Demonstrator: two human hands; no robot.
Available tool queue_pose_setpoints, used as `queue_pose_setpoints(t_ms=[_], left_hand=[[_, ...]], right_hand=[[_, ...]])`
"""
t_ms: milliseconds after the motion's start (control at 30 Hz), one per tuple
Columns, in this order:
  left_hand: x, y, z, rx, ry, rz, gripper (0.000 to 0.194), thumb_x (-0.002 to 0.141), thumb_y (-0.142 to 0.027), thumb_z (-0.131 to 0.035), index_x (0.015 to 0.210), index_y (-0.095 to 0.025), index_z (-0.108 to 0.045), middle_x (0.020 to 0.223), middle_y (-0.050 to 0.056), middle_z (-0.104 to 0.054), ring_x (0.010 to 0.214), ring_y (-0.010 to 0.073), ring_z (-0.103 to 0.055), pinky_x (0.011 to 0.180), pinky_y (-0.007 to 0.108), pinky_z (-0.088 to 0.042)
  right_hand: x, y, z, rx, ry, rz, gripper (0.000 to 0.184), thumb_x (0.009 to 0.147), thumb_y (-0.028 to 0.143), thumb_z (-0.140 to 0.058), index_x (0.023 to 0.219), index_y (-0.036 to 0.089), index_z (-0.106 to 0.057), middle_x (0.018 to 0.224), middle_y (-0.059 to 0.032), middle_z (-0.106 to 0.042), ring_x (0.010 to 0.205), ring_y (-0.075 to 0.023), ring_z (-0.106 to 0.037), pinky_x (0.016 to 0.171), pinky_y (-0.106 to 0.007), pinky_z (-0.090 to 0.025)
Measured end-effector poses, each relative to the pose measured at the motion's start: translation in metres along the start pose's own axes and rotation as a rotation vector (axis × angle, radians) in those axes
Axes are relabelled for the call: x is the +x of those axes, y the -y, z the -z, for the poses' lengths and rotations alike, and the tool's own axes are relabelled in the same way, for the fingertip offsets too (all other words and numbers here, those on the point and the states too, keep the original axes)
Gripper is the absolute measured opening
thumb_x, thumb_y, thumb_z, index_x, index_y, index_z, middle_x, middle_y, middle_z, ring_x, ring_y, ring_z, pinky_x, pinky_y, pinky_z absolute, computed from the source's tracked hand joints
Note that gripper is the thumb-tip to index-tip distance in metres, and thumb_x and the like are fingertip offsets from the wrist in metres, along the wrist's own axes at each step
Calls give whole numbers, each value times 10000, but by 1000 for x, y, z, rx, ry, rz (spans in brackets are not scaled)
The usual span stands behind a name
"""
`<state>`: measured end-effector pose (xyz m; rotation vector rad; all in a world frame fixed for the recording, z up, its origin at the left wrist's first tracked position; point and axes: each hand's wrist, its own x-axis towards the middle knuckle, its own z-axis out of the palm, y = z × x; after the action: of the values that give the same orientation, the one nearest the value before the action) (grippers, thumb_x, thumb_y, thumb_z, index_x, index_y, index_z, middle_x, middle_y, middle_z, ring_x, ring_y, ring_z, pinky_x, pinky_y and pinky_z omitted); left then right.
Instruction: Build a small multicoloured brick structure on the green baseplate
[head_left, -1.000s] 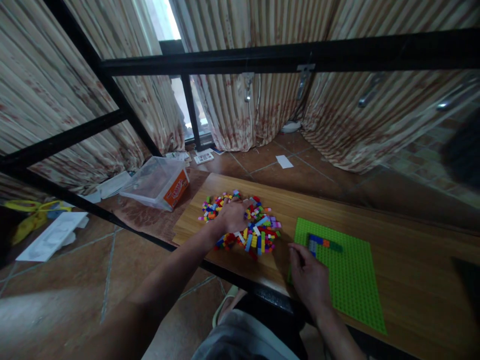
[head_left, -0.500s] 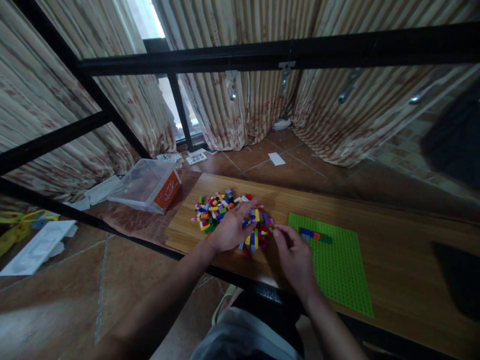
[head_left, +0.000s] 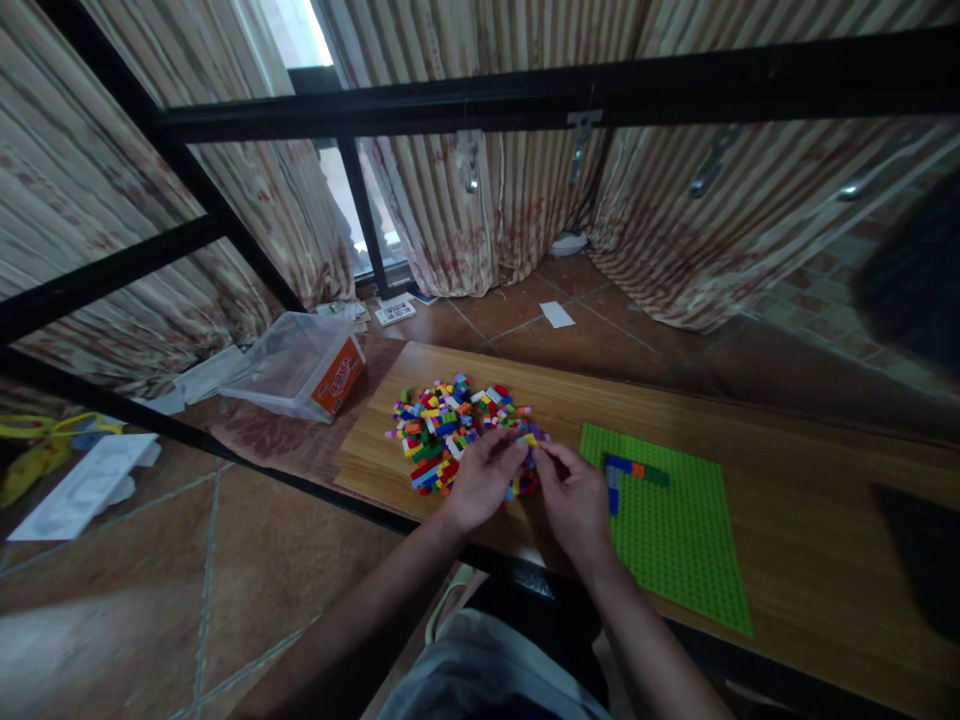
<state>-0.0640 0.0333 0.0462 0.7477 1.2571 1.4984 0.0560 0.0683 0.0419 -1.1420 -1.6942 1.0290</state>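
My left hand [head_left: 484,480] and my right hand [head_left: 576,500] meet over the right edge of a heap of loose toy bricks [head_left: 442,425]. A small yellow toy brick [head_left: 529,440] is pinched between the fingertips of both. Just right of my right hand lies a green baseplate [head_left: 675,520]. Along its upper left part sit joined bricks in an L shape: a blue brick [head_left: 619,464], an orange one [head_left: 638,470], a dark green one [head_left: 656,477], and grey and blue ones running toward me. My hands hide part of the heap.
All this is on a long wooden board [head_left: 810,520]. A clear plastic box [head_left: 281,365] with an orange label lies at the left end on a brown cloth. Dark metal bars [head_left: 480,110] cross behind, before striped curtains. A dark flat object [head_left: 919,550] is at the far right.
My left hand has drawn back from the heap toward my right hand, uncovering more bricks. A yellow brick now shows between the fingertips. My right hand has shifted slightly left.
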Motion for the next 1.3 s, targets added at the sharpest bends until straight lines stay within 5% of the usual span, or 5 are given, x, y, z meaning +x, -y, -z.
queue_pose_setpoints(t_ms=[500,900,1000,1167,1300], left_hand=[[-3,5,-23,-269,-300,159,218,664,-130,-706,880,-146,-680,805,13,-712,662,108,-644,676,232,-519],[16,-7,-7,-249,-242,194,118,752,-211,-679,832,-165,-605,853,49,-688,803,152,-679,808,300,-559],[26,-12,6,-38,-276,97,151,755,-167,-666,902,-167,-636,855,33,-691,765,148,-667,755,292,-556],[45,-22,27,850,-220,-162,220,813,-101,-524,930,-186,-690,847,28,-708,837,195,-661,830,325,-512],[54,-29,26,1298,-121,-229,259,826,-119,-515,981,-219,-697,936,48,-718,941,233,-654,901,357,-483]], right_hand=[[-8,2,-11,-51,-148,-2,328,919,383,-457,950,172,-706,943,-101,-730,857,-211,-668,788,-333,-506],[12,10,-18,110,-185,-73,384,887,463,-497,1003,166,-712,908,-92,-743,742,-189,-663,693,-312,-521],[6,-1,2,115,-201,-93,388,866,488,-531,986,167,-713,899,-88,-740,721,-184,-658,659,-303,-521],[-10,-22,43,-41,-247,-124,385,830,506,-583,931,163,-727,904,-108,-745,811,-223,-677,746,-348,-523],[-13,-23,44,53,-184,-214,367,804,505,-614,898,170,-728,836,-79,-740,706,-196,-651,683,-332,-514]])
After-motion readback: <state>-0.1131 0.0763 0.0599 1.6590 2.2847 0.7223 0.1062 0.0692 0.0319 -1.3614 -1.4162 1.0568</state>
